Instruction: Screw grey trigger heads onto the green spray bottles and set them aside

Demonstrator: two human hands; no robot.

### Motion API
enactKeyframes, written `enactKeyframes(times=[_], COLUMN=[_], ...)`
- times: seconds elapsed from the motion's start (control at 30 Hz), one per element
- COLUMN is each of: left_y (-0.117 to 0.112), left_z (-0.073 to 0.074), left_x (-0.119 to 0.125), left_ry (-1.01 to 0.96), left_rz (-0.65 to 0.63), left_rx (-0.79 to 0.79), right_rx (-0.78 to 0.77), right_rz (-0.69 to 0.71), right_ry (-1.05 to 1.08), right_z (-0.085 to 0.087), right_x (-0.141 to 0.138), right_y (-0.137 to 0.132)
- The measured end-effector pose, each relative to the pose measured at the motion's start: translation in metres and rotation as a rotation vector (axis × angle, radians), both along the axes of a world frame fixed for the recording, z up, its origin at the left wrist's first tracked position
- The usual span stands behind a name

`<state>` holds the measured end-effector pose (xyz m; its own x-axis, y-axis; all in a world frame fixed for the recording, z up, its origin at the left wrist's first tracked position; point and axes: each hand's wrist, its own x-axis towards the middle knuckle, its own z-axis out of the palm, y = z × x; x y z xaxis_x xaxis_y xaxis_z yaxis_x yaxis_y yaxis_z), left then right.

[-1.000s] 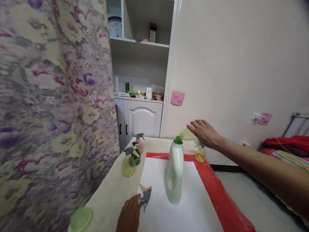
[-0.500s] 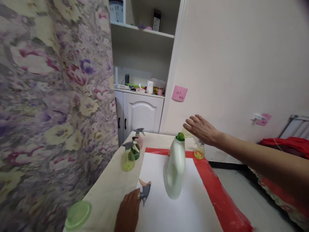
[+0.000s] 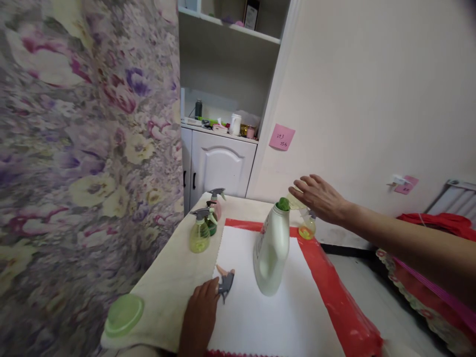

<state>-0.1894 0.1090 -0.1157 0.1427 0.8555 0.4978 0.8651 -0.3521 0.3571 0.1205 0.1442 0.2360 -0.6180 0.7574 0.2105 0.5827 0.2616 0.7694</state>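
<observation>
My left hand (image 3: 203,305) is closed around a grey trigger spray head (image 3: 225,285), low over the edge of the white sheet. A pale green-white plastic jug (image 3: 273,253) with a side handle stands on the sheet, uncapped. Something green (image 3: 283,204) sits in its mouth, possibly a funnel. Beside that mouth my right hand (image 3: 318,196) grips a pale yellow, see-through bottle (image 3: 296,201), tilted towards the green piece. Its fingers hide much of the bottle. A spray bottle with yellow liquid (image 3: 307,229) stands below and behind the right hand.
Several spray bottles (image 3: 200,235) stand at the table's left back. A light green lid (image 3: 124,313) lies at the front left. Red plastic (image 3: 330,282) runs under the white sheet (image 3: 297,317). A floral curtain (image 3: 89,173) hangs at left, a white cabinet (image 3: 223,161) behind.
My view has tipped slightly downward, so the cabinet and wall sit higher in the picture. Both hands keep their holds, with little visible movement.
</observation>
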Motion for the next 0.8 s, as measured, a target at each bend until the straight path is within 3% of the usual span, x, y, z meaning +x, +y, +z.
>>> enactKeyframes(times=[0.23, 0.3, 0.37, 0.47, 0.53, 0.57, 0.7, 0.8], left_y=[0.002, 0.003, 0.003, 0.001, -0.002, -0.003, -0.008, -0.014], left_z=[-0.002, -0.002, -0.001, 0.003, 0.008, 0.011, 0.024, 0.037], left_x=[0.0, 0.0, 0.0, 0.001, 0.003, 0.004, 0.008, 0.013], left_ry=[0.086, 0.114, 0.141, 0.173, 0.19, 0.196, 0.191, 0.163], left_rz=[0.008, 0.002, 0.001, 0.016, 0.032, 0.04, 0.062, 0.074], left_rx=[0.013, 0.013, 0.008, -0.014, -0.035, -0.046, -0.082, -0.093], right_rx=[-0.003, -0.045, -0.131, -0.445, -0.688, -0.737, -0.771, -0.709], right_rz=[-0.058, -0.095, -0.115, -0.054, 0.028, 0.049, 0.048, 0.107], right_ry=[0.183, 0.365, 0.677, 1.381, 1.768, 1.914, 2.321, 2.518], right_z=[-0.01, -0.017, -0.033, -0.076, -0.116, -0.139, -0.228, -0.275], right_x=[0.016, 0.028, 0.044, 0.068, 0.078, 0.081, 0.072, 0.059], right_y=[-0.008, -0.01, -0.013, -0.024, -0.037, -0.046, -0.08, -0.094])
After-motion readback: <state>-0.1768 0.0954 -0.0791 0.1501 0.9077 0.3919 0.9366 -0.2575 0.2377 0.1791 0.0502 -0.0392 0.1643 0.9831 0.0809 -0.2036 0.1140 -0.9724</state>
